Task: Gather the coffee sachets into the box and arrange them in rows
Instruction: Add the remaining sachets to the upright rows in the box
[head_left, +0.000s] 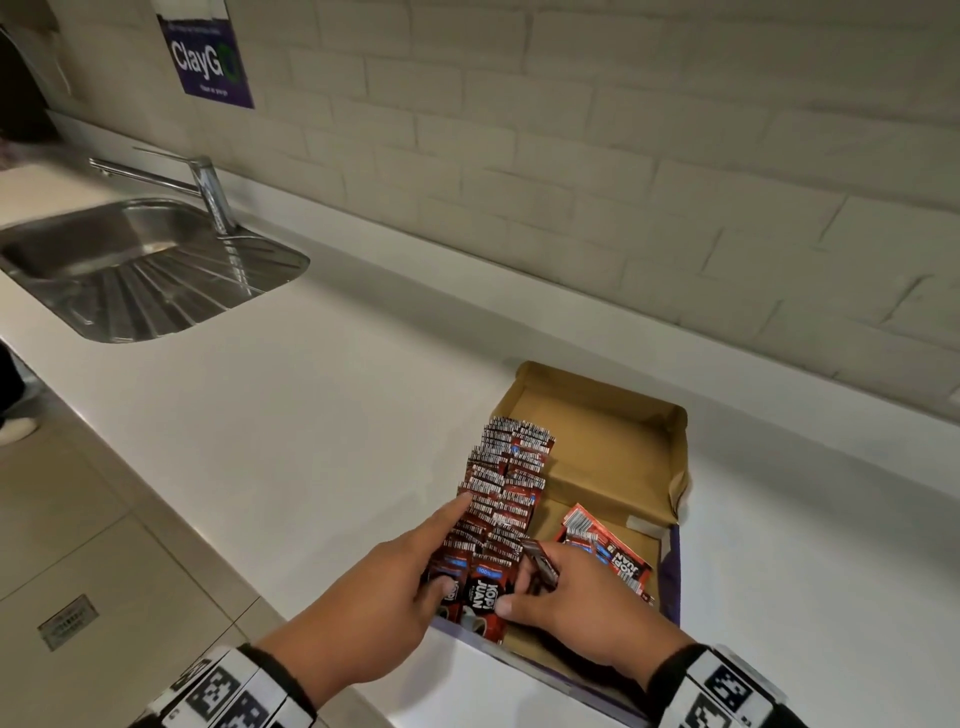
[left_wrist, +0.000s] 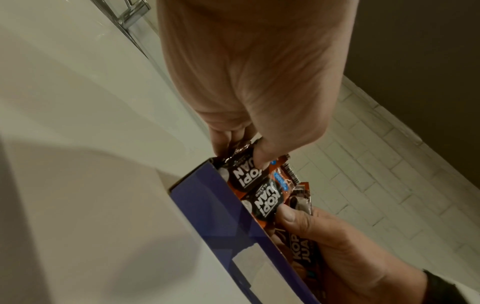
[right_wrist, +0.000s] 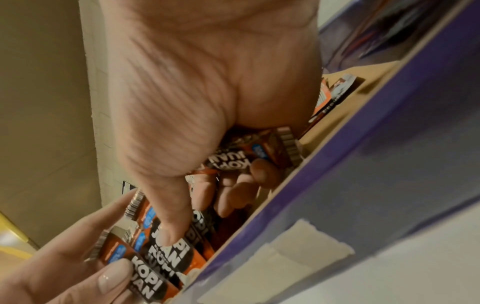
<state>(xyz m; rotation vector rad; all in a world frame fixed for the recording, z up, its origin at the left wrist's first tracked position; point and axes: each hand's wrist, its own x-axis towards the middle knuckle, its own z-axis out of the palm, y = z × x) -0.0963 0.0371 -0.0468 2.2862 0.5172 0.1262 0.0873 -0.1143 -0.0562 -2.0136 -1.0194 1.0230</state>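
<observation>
Cardboard box (head_left: 613, 467): right wrist view alone shows right hand (right_wrist: 207, 92) fingers (right_wrist: 262, 170) clamping sachet (right_wrist: 249, 158).

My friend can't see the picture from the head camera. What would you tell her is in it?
Two hands, the left hand and the right hand, tidy overlapping rows of red-and-black coffee sachets inside an open brown cardboard box on a white counter. A steel sink sits further left.

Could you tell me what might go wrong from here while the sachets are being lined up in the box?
1. The overlapping row of Kopi Juan sachets runs the length of the box; a nudge from the left hand could fan it out.
2. The right hand holds a sachet loosely; it may slip.
3. The loose pile could slide and mix into the row.
</observation>
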